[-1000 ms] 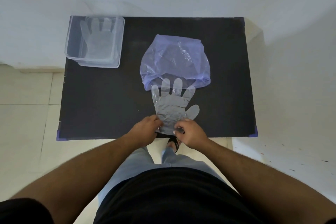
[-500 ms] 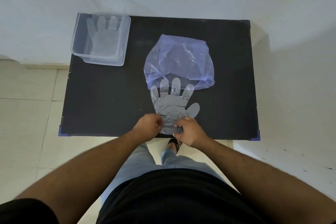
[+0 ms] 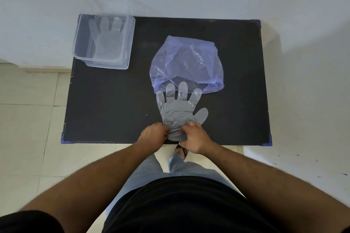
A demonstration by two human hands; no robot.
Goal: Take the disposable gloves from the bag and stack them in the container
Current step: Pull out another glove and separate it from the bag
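Both hands' grip on glove (image 3: 178,113) cuff, black table (image 3: 113,100), tiled floor (image 3: 28,119)

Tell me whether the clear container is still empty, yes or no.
No, a glove already lies flat inside the clear container at the table's far left corner.
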